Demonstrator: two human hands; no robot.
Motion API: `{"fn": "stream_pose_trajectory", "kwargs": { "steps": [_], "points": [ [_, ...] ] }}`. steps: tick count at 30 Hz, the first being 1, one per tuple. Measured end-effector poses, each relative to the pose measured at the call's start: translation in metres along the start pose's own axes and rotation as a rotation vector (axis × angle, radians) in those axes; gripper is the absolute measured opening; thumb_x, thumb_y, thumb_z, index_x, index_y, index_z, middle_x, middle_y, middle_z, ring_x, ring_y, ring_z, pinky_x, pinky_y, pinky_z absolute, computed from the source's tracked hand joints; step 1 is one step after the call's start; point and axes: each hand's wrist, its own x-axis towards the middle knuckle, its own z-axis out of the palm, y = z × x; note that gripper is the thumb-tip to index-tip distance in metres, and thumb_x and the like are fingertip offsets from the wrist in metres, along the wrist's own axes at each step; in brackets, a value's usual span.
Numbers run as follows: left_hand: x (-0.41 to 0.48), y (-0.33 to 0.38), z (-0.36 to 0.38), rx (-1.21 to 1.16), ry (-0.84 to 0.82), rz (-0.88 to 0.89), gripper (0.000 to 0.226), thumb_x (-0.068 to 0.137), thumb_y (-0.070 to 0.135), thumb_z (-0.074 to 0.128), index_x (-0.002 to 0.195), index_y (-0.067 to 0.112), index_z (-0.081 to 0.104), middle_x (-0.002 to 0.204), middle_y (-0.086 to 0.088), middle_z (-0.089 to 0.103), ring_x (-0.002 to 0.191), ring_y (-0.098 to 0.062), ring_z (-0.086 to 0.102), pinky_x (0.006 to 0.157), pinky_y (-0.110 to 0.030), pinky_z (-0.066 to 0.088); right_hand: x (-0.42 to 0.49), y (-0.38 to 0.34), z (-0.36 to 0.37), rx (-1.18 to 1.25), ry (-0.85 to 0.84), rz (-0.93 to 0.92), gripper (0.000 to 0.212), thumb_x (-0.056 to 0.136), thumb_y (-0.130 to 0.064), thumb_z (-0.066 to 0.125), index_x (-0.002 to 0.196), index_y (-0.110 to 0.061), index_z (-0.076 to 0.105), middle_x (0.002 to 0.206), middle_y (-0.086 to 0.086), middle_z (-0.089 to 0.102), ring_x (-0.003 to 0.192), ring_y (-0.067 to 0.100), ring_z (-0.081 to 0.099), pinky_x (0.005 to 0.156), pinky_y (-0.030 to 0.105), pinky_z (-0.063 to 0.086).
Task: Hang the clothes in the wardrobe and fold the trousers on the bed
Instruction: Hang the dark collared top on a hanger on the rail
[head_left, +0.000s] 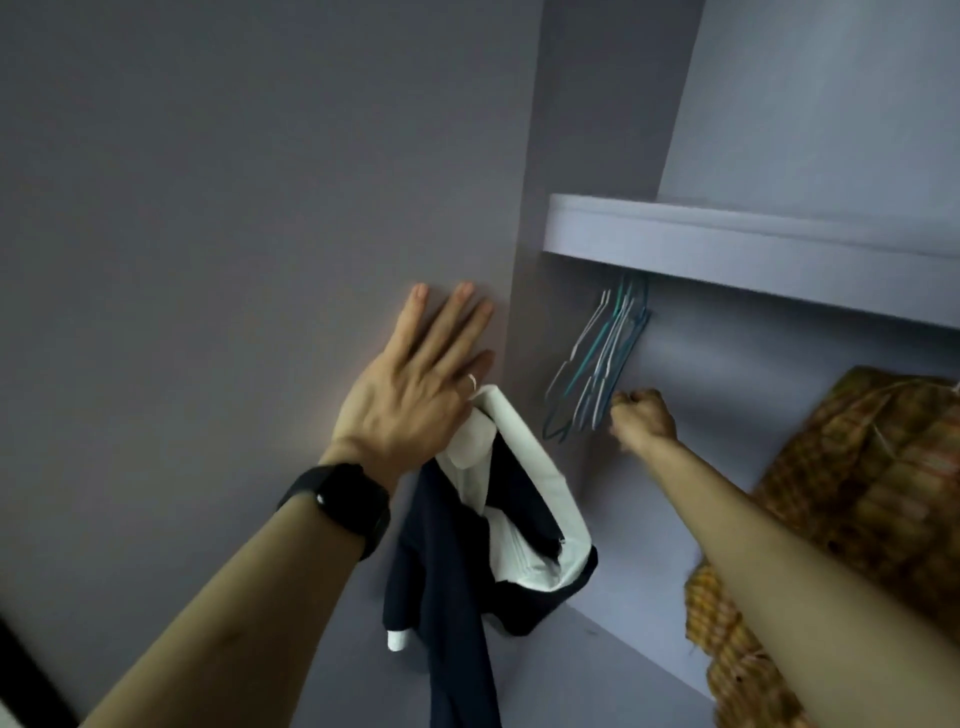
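Note:
A navy and white garment (457, 571) hangs down from under my left hand (415, 395). That hand lies with fingers spread flat against the grey wardrobe panel (208, 208), and the garment's white collar is caught under its thumb side. Several thin wire hangers (597, 364), teal, blue and white, hang bunched under the wardrobe shelf (727, 244). My right hand (644, 418) reaches into the wardrobe and is closed in a fist at the lower end of the rightmost hangers. The rail that the hangers hook on is hidden behind the shelf's front edge.
An orange-and-brown checked fabric (857, 493) hangs or is piled at the right inside the wardrobe, next to my right forearm. A black band (343, 506) sits on my left wrist. The wardrobe's side wall stands between the garment and the hangers.

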Motion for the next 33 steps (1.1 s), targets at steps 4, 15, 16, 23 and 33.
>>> {"fn": "stream_pose_trajectory", "kwargs": {
  "steps": [4,15,16,23,33],
  "points": [
    [-0.005,0.009,0.009,0.051,0.023,-0.008,0.055,0.106,0.041,0.02,0.159,0.025,0.022,0.165,-0.019,-0.017,0.15,-0.042,-0.02,0.106,-0.064,-0.027,0.01,0.018,0.031,0.176,0.028,-0.029,0.026,0.101,-0.029,0.054,0.111,-0.007,0.065,0.098,0.015,0.068,0.096,0.036,0.069,0.057,0.033,0.045],
    [-0.016,0.014,0.029,0.098,0.086,-0.024,0.053,0.106,0.044,0.02,0.157,0.032,0.029,0.167,-0.016,-0.01,0.152,-0.041,-0.015,0.109,-0.064,-0.026,0.003,0.017,0.025,-0.05,0.346,-0.072,0.055,0.107,-0.037,0.028,0.124,0.0,0.065,0.131,0.029,0.06,0.12,0.047,0.056,0.101,0.046,0.045],
    [-0.018,0.014,0.032,0.093,0.089,-0.027,0.053,0.106,0.043,0.021,0.157,0.031,0.03,0.167,-0.016,-0.01,0.152,-0.041,-0.015,0.109,-0.064,-0.027,0.0,0.017,0.018,-0.051,0.371,-0.082,0.056,0.108,-0.037,0.025,0.124,0.0,0.065,0.131,0.029,0.06,0.12,0.048,0.055,0.101,0.046,0.045],
    [-0.023,0.018,0.035,-0.039,0.053,-0.038,0.053,0.105,0.044,0.032,0.156,0.028,0.034,0.166,-0.016,-0.002,0.152,-0.041,-0.011,0.114,-0.064,-0.022,-0.05,0.039,-0.04,-0.025,0.359,-0.067,0.053,0.108,-0.038,0.027,0.114,-0.003,0.067,0.125,0.03,0.062,0.114,0.048,0.056,0.096,0.046,0.044],
    [-0.008,0.004,-0.005,-0.426,0.148,-0.119,0.035,0.089,0.029,0.057,0.115,0.013,0.075,0.096,-0.009,0.064,0.098,-0.035,0.061,0.118,-0.055,0.019,-0.198,0.086,-0.148,0.078,0.187,0.068,0.044,0.107,-0.036,0.042,0.114,-0.005,0.072,0.121,0.019,0.069,0.112,0.039,0.059,0.097,0.039,0.044]
  ]
}}
